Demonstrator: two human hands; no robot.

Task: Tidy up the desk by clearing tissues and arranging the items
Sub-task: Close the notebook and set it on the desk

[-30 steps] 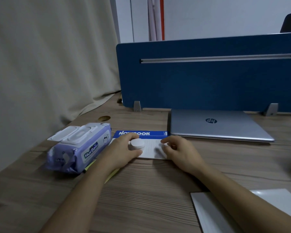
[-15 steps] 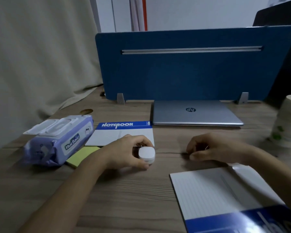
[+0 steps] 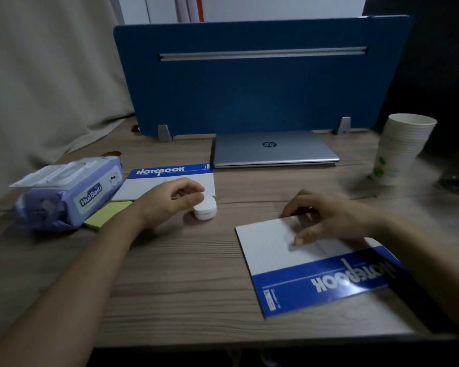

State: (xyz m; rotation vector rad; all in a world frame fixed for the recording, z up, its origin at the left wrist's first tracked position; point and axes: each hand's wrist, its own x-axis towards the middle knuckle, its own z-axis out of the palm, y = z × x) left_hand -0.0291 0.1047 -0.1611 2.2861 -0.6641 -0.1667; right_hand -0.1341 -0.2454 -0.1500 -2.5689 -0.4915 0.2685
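The near notebook (image 3: 310,263) lies flat at the table's (image 3: 170,274) front right, long axis running away, blue title band nearest; the right hand (image 3: 329,221) rests on it, grip loosely spread. Farther left, the left hand (image 3: 167,202) pinches a white round case (image 3: 205,207); a second notebook (image 3: 167,180) lies just behind

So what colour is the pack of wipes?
Pale purple, with a white flip lid: the wet wipes pack, seen from the head camera.

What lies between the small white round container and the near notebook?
Only bare wooden desk separates the white round container from the near notebook, as seen in the head view.
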